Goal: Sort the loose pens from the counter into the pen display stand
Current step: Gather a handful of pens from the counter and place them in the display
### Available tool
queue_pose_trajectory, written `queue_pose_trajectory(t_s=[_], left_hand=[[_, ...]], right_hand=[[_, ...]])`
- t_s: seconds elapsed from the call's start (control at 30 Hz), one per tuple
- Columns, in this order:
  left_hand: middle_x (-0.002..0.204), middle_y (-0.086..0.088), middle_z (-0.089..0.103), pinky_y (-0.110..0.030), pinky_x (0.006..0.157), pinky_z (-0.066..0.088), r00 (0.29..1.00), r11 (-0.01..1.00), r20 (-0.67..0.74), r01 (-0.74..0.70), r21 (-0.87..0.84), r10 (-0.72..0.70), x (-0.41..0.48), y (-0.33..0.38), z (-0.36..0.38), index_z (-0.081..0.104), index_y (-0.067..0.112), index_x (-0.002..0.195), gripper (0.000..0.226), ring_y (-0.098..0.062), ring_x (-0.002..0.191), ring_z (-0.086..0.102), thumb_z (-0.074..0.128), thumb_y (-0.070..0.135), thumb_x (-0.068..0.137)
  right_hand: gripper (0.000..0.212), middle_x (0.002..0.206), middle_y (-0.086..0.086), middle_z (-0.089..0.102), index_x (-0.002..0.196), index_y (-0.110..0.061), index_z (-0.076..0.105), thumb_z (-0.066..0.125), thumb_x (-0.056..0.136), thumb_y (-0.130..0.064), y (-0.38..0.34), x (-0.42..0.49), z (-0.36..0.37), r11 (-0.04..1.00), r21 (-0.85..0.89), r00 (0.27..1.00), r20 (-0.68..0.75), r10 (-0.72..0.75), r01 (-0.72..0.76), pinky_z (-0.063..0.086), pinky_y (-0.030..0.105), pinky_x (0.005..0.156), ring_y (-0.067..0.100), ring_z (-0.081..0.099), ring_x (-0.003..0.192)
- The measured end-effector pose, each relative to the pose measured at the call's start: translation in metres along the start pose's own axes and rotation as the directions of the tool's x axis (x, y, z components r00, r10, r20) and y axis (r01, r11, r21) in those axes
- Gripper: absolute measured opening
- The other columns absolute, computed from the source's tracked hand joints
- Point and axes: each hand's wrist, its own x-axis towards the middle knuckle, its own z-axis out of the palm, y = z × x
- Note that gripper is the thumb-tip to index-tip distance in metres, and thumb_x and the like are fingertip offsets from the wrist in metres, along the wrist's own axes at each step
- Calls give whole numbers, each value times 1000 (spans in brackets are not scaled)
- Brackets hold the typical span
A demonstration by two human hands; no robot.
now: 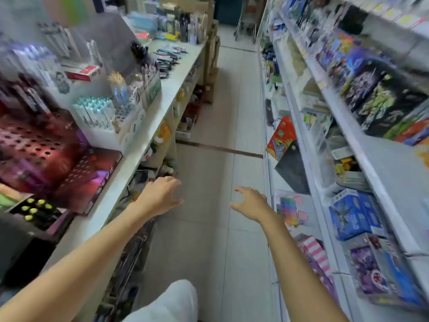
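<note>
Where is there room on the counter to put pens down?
A bare patch of counter lies between the loose pens and the green box. A narrow strip runs along the front edge beside the white pen stand. Farther back it is crowded.

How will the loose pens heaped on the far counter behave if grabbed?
The loose pens lie criss-crossed in a heap, so a handful would probably shift and shed some. They look slim and round; strays may roll on the smooth counter. Being thin rigid sticks, likely stiff and light.
</note>
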Motion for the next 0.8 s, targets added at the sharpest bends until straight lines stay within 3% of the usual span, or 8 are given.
queue_pose_trajectory(t_s=[0.23,0.4,0.8], left_hand=[[149,1,43,-47,104,42,992,994,112,60,-95,-49,47,-3,19,45,24,142,63,-22,132,45,63,52,89],[149,1,43,-42,105,42,987,986,149,79,-145,-58,128,-24,22,45,22,143,63,-20,134,43,64,50,90],[144,-2,50,-37,101,44,992,978,124,32,-205,-7,410,-66,-45,47,19,142,61,-22,129,49,65,46,90]], right_hand=[[60,152,5,41,146,-22,40,58,93,-43,5,51,12,1000,28,986,165,-18,13,21,41,115,23,32,141],[58,152,6,40,146,-22,42,57,94,-43,3,138,-8,1000,20,976,216,-28,24,22,40,116,23,34,140],[50,142,3,52,138,-22,52,60,93,-41,1,386,-130,995,73,990,126,63,-73,28,38,115,21,44,134]])
